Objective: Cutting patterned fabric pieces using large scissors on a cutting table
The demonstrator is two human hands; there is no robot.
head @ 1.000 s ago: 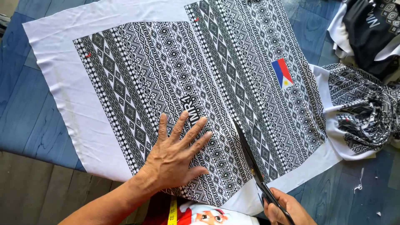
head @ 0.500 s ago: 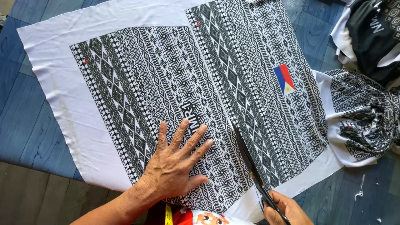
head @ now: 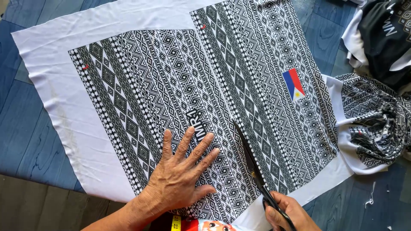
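While you read these lines, take the small red, blue and white flag patch (head: 293, 84) printed on the cloth as your landmark.

Cloth: your large white fabric panel printed with black geometric bands (head: 171, 85) lies spread flat on the blue plank-patterned surface (head: 21, 124), and the flag patch sits toward its right edge.

Left hand: your left hand (head: 182, 179) lies palm down, fingers spread apart, pressing the panel well down and left of the flag patch; it grips nothing.

Right hand: your right hand (head: 284, 212) is closed through the handles of the black long-bladed scissors (head: 252, 167), below the flag patch at the panel's near edge.

Scissors: the blades run up into the print toward the flag patch; I cannot tell how far they gape.

Handling: the fabric looks thin, light and limp, likely to slide and pucker, so a flat palm beside the blades suits it better than a pinch.

Nearby: a crumpled heap of the same printed cloth (head: 372, 124) lies just right of the flag patch.
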